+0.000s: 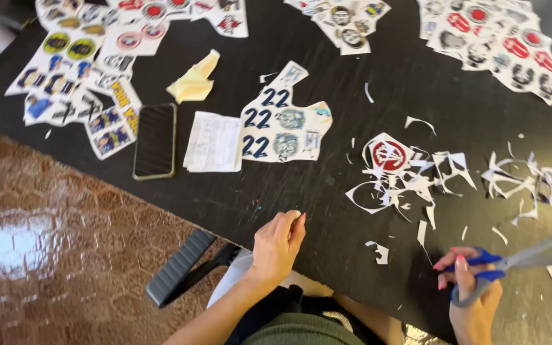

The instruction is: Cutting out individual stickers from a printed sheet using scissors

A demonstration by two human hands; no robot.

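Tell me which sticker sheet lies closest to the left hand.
The sheet with dark blue numbers and round teal badges, lying just right of the folded white paper. It sits straight beyond the left hand; the other sheets lie along the table's far edge.

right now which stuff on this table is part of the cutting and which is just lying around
In use:
- scissors, blue handles, in the right hand
- printed sticker sheets
- cut-out round red sticker
- white paper offcuts
- left hand, resting on the table edge, holding nothing

Lying about:
- phone, face up
- folded yellow paper
- white printed slip
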